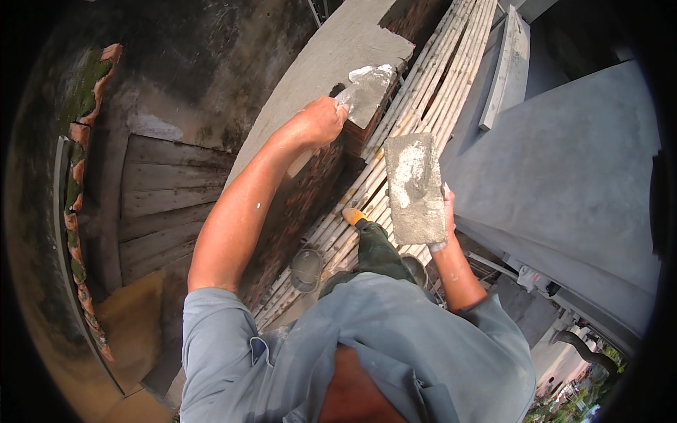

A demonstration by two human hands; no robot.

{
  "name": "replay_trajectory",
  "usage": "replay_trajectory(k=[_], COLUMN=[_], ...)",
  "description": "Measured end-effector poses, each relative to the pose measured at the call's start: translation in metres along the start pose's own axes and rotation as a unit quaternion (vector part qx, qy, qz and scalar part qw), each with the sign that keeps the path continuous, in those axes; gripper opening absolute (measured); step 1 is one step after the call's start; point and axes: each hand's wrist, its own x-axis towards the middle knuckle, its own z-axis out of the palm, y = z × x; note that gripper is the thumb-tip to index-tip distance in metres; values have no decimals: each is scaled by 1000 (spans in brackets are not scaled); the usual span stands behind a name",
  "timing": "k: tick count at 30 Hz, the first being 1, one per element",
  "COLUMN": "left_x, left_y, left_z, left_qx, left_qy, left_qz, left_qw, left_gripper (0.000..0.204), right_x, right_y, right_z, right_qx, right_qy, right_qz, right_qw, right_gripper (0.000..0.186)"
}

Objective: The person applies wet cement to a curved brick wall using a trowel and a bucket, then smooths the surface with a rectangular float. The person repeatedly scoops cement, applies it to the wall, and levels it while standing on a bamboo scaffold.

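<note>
My left hand (323, 121) reaches ahead, its fingers closed on a trowel. The trowel's blade (368, 95) is smeared with grey and white mortar and lies against the end of a grey rendered wall surface (282, 92). Under my left wrist shows a pale piece, perhaps wood. On the right, my right hand (448, 211) grips a rectangular slab (416, 187) at its right side. Grey mortar with a whitish patch coats the slab; whether it is a brick or a mortar board I cannot tell. Most of my right fingers are hidden behind it.
Bundled bamboo poles (423, 92) run beneath me, with my yellow-toed shoe (353, 216) on them. A bucket (307, 270) stands near my legs. Exposed brickwork (310, 190) drops below the rendered surface. At the right is a smooth grey wall (557, 155); mossy tiles (79, 166) line the far left.
</note>
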Motion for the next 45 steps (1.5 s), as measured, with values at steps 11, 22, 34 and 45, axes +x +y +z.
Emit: replay_trajectory(k=[11,22,34,45], left_x=[32,-5,-10,-218], left_y=[-16,-17,-60,-118], left_z=[-46,-20,-75,-28], left_qx=[214,201,180,-211], left_qy=[107,119,226,371], left_qz=[10,77,-11,-118], left_qw=[971,969,957,897], left_gripper=[52,49,49,37], right_x=[-7,3,33,226], right_y=[-14,-32,-67,-68], right_z=[0,-1,82,206], right_qx=[-7,-61,-411,-933], right_qy=[7,39,7,87], right_qz=[-34,-85,-210,-324], right_qw=[999,994,887,134], right_gripper=[88,85,87,68])
